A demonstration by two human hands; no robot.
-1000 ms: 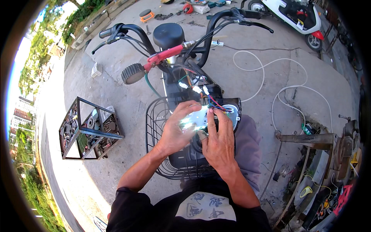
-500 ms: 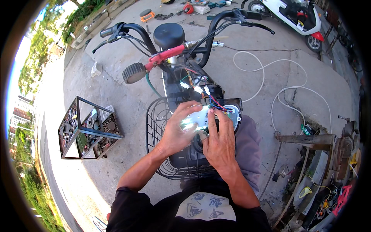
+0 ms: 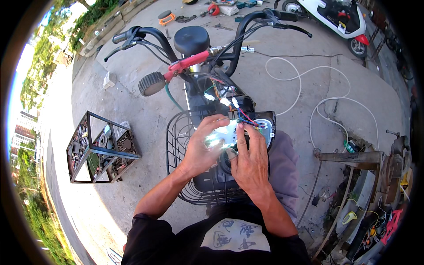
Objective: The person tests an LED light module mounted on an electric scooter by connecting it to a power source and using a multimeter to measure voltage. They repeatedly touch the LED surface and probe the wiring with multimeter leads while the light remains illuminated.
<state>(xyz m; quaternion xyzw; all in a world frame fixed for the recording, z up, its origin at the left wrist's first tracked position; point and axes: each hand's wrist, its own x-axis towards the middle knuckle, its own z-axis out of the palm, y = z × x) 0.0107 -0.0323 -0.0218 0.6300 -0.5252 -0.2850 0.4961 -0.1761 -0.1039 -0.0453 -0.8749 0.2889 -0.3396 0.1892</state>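
Observation:
A brightly lit white panel (image 3: 224, 134) in a black housing (image 3: 272, 127) lies over the front basket of an electric scooter; it looks like the scooter's instrument panel. Glare hides its detail. My left hand (image 3: 201, 148) grips its left side, fingers along the far edge and thumb on the near side. On the panel's right part, my right hand (image 3: 251, 163) presses its fingertips near the wires, with the thumb bent toward the near edge. Red, blue and black wires (image 3: 248, 119) run from the panel to white connectors (image 3: 225, 101) below the handlebar.
The wire basket (image 3: 170, 150) sits beneath my hands. A red clamp-like tool with a black knob (image 3: 151, 84) crosses the handlebar (image 3: 240, 39). A parts-filled metal frame box (image 3: 104, 152) stands at left, a workbench (image 3: 351, 157) at right. White hose (image 3: 300, 88) loops on the ground.
The view has shifted very slightly. Both hands keep nearly the same place on the panel, with the left thumb moving a little.

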